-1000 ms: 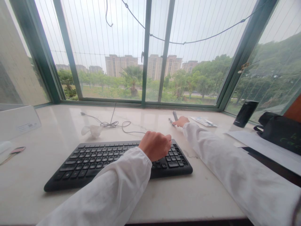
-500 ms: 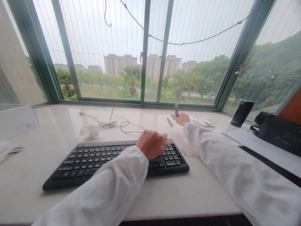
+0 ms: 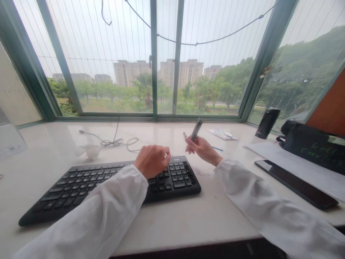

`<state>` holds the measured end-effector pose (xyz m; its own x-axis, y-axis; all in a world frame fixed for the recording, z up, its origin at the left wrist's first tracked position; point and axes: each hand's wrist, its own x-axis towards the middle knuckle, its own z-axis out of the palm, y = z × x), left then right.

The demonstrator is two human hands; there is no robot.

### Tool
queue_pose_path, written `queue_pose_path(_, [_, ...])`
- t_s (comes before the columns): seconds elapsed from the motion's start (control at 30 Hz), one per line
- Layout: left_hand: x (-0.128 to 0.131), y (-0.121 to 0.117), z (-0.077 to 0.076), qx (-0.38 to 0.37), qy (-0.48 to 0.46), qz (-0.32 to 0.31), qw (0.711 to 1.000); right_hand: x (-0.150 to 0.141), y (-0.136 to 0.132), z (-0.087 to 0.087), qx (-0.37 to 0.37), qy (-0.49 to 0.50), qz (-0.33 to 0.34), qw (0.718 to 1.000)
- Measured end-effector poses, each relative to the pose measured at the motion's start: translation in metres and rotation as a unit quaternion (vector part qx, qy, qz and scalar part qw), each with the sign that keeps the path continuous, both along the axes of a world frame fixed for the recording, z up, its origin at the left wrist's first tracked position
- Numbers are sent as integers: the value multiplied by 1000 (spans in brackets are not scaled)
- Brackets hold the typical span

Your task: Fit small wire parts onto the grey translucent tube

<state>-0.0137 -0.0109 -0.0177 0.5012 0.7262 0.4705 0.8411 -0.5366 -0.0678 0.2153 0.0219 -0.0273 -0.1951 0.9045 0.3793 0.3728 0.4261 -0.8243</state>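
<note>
My left hand (image 3: 152, 162) rests curled on a black computer keyboard (image 3: 174, 178), over its middle keys, holding nothing. My right hand (image 3: 202, 149) is raised just above the white marble sill (image 3: 215, 201), beyond the keyboard's right end. Its fingers pinch a grey cylindrical tube (image 3: 197, 128), which tilts up and to the right. A small grey object (image 3: 184, 135) lies just left of those fingers; I cannot tell whether it touches them. Close by on the sill lies a thin blue pen (image 3: 217, 148).
A black tablet (image 3: 296, 183) and white paper (image 3: 293, 162) lie at right, with a black bag (image 3: 312, 149) and black flask (image 3: 267, 123) behind. A white cable (image 3: 114, 142) and crumpled tissue (image 3: 91, 151) lie at left. A green-framed window (image 3: 153, 61) bounds the far edge.
My right hand has drawn back toward me and turned, with the grey tube now tilted in its fingers. The whole view has shifted, so everything sits further left and more of the tablet shows.
</note>
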Motion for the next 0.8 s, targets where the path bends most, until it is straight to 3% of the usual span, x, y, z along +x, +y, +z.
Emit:
queue_pose_path(0.17, [2, 3, -2, -27, -26, 7, 999, -2, -7, -8, -5, 14, 108, 994])
queue_pose_path(0.3, [5, 2, -3, -44, -30, 4, 999, -3, -8, -13, -37, -12, 137, 990])
queue_pose_path(0.43, [7, 1, -4, -36, -31, 0, 999, -4, -7, -14, -70, -8, 134, 989])
queue_pose_path(0.8, [9, 2, -7, -43, -31, -10, 999, -17, -2, -11, -176, 76, 40, 981])
